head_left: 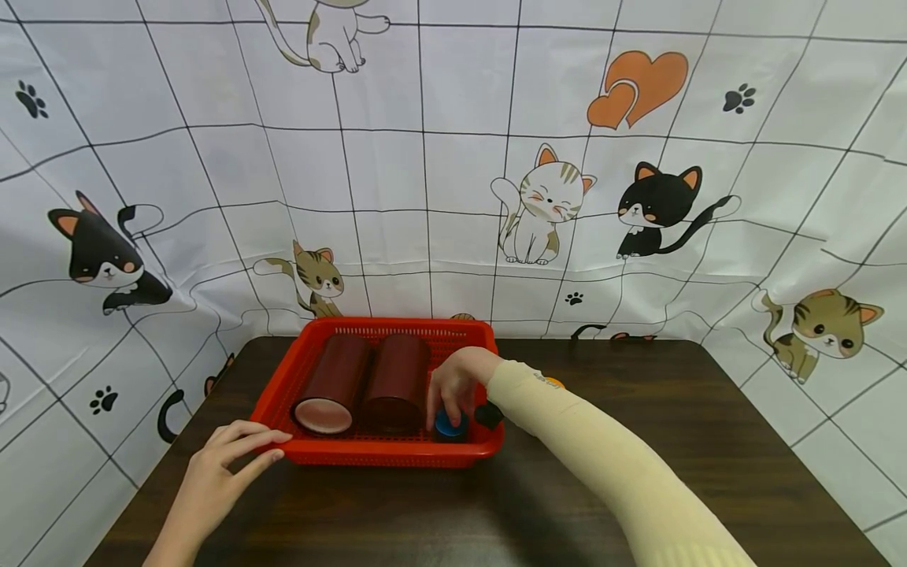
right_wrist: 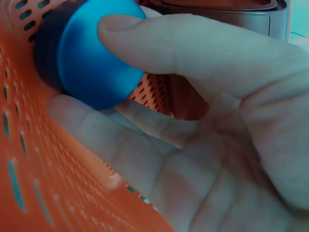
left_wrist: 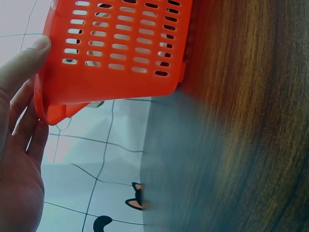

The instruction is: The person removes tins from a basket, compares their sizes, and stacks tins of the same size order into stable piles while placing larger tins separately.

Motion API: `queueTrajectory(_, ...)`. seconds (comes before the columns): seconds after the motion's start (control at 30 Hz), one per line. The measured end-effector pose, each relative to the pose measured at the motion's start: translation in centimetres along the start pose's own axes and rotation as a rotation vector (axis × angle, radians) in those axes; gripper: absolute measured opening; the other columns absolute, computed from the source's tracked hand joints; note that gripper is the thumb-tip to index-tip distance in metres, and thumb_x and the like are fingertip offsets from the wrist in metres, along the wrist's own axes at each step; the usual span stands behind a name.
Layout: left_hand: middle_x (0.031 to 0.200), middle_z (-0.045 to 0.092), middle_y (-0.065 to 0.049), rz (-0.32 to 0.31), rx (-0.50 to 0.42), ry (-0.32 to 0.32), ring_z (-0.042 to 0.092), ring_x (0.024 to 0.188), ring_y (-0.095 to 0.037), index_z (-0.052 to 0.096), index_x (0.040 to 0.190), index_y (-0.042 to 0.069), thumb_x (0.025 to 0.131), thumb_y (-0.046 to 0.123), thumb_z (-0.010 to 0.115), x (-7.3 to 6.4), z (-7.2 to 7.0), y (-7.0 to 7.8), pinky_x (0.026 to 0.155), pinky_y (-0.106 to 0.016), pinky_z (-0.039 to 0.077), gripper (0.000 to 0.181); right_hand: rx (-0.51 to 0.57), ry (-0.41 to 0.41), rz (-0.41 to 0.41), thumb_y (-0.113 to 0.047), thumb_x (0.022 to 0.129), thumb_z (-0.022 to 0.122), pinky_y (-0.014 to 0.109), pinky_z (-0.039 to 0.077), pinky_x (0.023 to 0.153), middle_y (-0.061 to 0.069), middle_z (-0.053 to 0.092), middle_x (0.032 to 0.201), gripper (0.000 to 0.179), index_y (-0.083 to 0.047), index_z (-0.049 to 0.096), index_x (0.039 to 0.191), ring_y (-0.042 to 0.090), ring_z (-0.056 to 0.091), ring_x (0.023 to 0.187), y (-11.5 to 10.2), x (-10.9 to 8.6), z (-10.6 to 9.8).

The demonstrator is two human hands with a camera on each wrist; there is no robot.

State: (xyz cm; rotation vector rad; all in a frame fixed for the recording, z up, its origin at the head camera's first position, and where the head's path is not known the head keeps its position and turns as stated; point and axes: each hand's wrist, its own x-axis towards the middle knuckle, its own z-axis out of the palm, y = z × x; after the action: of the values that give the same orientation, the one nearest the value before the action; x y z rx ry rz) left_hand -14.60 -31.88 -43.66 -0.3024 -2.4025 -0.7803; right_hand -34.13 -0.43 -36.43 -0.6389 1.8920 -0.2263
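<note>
We logged one basket (head_left: pixel 375 453), left hand (head_left: pixel 223 468) pinching its near-left corner. Right hand (head_left: pixel 460 378) gripped one blue-topped cylinder (right_wrist: pixel 91 65) inside.

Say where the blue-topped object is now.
In the head view, the blue-topped object is inside the red basket at its near right corner, right of the dark red cylinders, gripped by the right hand.

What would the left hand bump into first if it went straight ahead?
The red basket: the left hand already touches its rim at the near left corner. Beyond that, perhaps the left maroon cylinder, though depth is unclear.
</note>
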Motion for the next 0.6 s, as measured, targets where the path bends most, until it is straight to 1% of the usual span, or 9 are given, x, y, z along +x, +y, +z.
queueTrajectory(0.1, 0.096, 0.064, 0.015, 0.0, 0.005, 0.0, 0.042, 0.096, 0.011, 0.077, 0.099, 0.034, 0.072, 0.009, 0.085, 0.02, -0.02, -0.05, 0.079, -0.012, 0.035, 0.037, -0.051, 0.028, 0.001, 0.008, 0.089, 0.065, 0.042, 0.053, 0.099, -0.001, 0.051, 0.121, 0.048, -0.014, 0.065, 0.132, 0.017, 0.056, 0.093, -0.04, -0.18, -0.13)
queueTrajectory(0.23, 0.096, 0.064, 0.015, 0.004, -0.004, 0.004, 0.043, 0.096, 0.011, 0.077, 0.099, 0.033, 0.072, 0.008, 0.085, -0.03, 0.03, -0.1, 0.079, -0.011, 0.036, 0.037, -0.142, 0.09, 0.015, 0.004, 0.087, 0.07, 0.033, 0.055, 0.093, 0.001, 0.046, 0.13, 0.05, -0.018, 0.064, 0.131, 0.015, 0.057, 0.095, 0.07, -0.21, -0.29)
queueTrajectory(0.33, 0.096, 0.064, 0.014, 0.009, -0.01, 0.011, 0.043, 0.095, 0.01, 0.078, 0.099, 0.032, 0.071, 0.007, 0.086, 0.01, 0.04, -0.1, 0.079, -0.011, 0.036, 0.038, -0.18, 0.123, 0.018, 0.002, 0.085, 0.072, 0.031, 0.054, 0.094, 0.002, 0.042, 0.139, 0.051, -0.02, 0.064, 0.131, 0.014, 0.057, 0.098, 0.15, -0.12, -0.45)
queueTrajectory(0.4, 0.095, 0.065, 0.013, 0.013, -0.005, 0.014, 0.043, 0.095, 0.01, 0.078, 0.098, 0.032, 0.071, 0.006, 0.086, 0.03, 0.04, -0.1, 0.078, -0.012, 0.036, 0.038, -0.193, 0.13, 0.012, 0.001, 0.085, 0.073, 0.031, 0.054, 0.094, 0.004, 0.041, 0.142, 0.051, -0.02, 0.063, 0.131, 0.014, 0.056, 0.099, 0.22, 0.01, -0.55)
queueTrajectory(0.5, 0.095, 0.064, 0.014, 0.016, 0.003, 0.016, 0.042, 0.095, 0.011, 0.078, 0.098, 0.032, 0.07, 0.006, 0.086, 0.04, 0.05, -0.08, 0.078, -0.012, 0.035, 0.039, -0.211, 0.139, 0.001, -0.001, 0.086, 0.073, 0.032, 0.054, 0.093, 0.004, 0.044, 0.14, 0.05, -0.02, 0.064, 0.131, 0.014, 0.056, 0.098, 0.38, 0.25, -0.67)
queueTrajectory(0.6, 0.095, 0.065, 0.013, 0.022, 0.003, 0.017, 0.043, 0.095, 0.011, 0.078, 0.098, 0.031, 0.07, 0.006, 0.086, 0.07, 0.07, -0.04, 0.078, -0.012, 0.036, 0.038, -0.207, 0.155, -0.013, -0.002, 0.086, 0.074, 0.031, 0.055, 0.091, 0.003, 0.048, 0.135, 0.048, -0.02, 0.065, 0.129, 0.013, 0.057, 0.097, 0.63, 0.51, -0.77)
